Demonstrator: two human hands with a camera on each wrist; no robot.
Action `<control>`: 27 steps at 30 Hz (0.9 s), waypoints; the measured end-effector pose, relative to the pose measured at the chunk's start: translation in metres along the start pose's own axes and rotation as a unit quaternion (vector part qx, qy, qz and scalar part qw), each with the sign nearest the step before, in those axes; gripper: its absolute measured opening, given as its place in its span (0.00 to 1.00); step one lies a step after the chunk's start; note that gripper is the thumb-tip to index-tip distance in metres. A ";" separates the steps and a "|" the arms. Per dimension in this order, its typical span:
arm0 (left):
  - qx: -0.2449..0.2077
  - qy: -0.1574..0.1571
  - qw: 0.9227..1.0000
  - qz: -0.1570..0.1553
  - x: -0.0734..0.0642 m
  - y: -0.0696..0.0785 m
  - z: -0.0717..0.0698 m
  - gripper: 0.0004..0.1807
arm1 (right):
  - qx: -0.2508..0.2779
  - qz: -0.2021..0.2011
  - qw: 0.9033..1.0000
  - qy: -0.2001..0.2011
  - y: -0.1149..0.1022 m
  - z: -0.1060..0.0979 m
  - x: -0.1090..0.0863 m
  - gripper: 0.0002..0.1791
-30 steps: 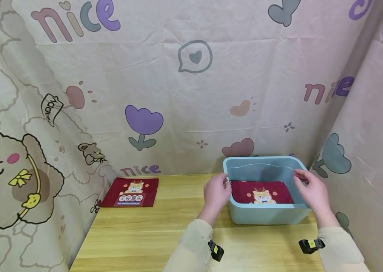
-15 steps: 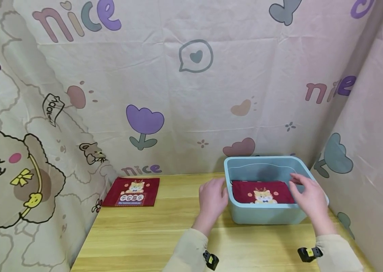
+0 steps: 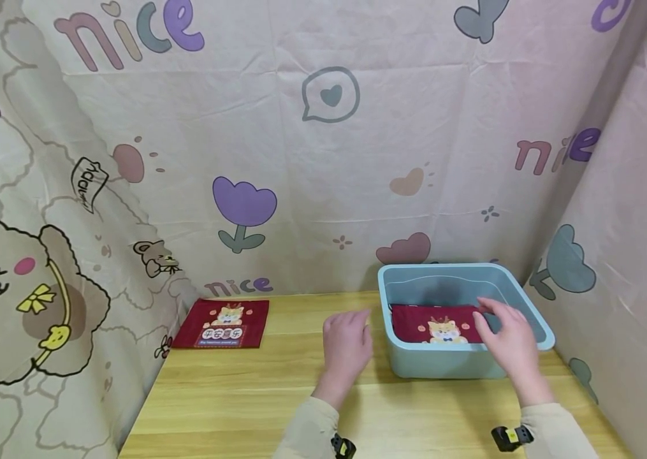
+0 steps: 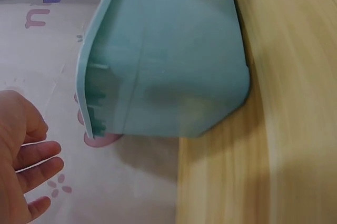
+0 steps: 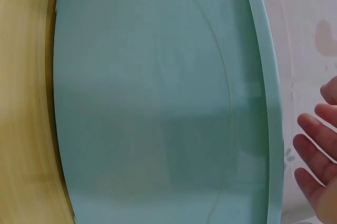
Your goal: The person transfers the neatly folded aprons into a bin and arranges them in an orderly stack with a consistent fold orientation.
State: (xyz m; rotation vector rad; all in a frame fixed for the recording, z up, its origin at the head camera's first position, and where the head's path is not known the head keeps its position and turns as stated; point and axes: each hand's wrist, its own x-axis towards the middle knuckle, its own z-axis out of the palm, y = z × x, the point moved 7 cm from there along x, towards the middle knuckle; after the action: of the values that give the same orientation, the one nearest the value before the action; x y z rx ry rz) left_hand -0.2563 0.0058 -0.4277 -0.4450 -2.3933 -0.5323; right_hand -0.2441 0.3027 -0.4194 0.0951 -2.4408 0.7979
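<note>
A light-blue plastic bin (image 3: 449,362) stands on the table at the right in the head view. Inside it lies a flat dark-red cloth piece (image 3: 406,324) printed with a cartoon animal. My left hand (image 3: 347,347), fingers loosely bent and holding nothing, hovers just left of the bin. Over the bin's front right part is my right hand (image 3: 508,338), also holding nothing; its fingers are relaxed and spread in the right wrist view. Both wrist views show the bin's outer wall (image 4: 168,56) with the hands apart from it.
Another dark-red printed cloth piece (image 3: 185,328) lies flat at the table's back left. The wooden table (image 3: 277,395) runs up to a patterned curtain (image 3: 323,172) behind, with more curtain on both sides.
My left hand has moved left and slightly down, away from the bin's left rim. My right hand has shifted left from the right rim. The bin and both cloth pieces stay put.
</note>
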 end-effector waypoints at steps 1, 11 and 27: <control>0.001 0.001 1.000 -0.001 -0.002 -0.003 0.000 0.13 | 0.002 0.000 1.000 0.003 -0.001 0.001 -0.001 0.21; 0.007 0.003 0.999 -0.032 -0.022 -0.036 -0.001 0.12 | 0.022 -0.035 0.999 0.024 -0.017 0.016 -0.013 0.21; 0.032 0.001 0.997 -0.066 -0.049 -0.089 -0.005 0.14 | 0.055 -0.104 0.992 0.036 -0.051 0.041 -0.029 0.23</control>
State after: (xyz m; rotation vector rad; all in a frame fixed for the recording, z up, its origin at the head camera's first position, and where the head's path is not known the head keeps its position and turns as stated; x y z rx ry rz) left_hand -0.2561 -0.0826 -0.4792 -0.2594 -2.4420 -0.5116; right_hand -0.2279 0.2352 -0.4356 0.3508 -2.2721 0.8271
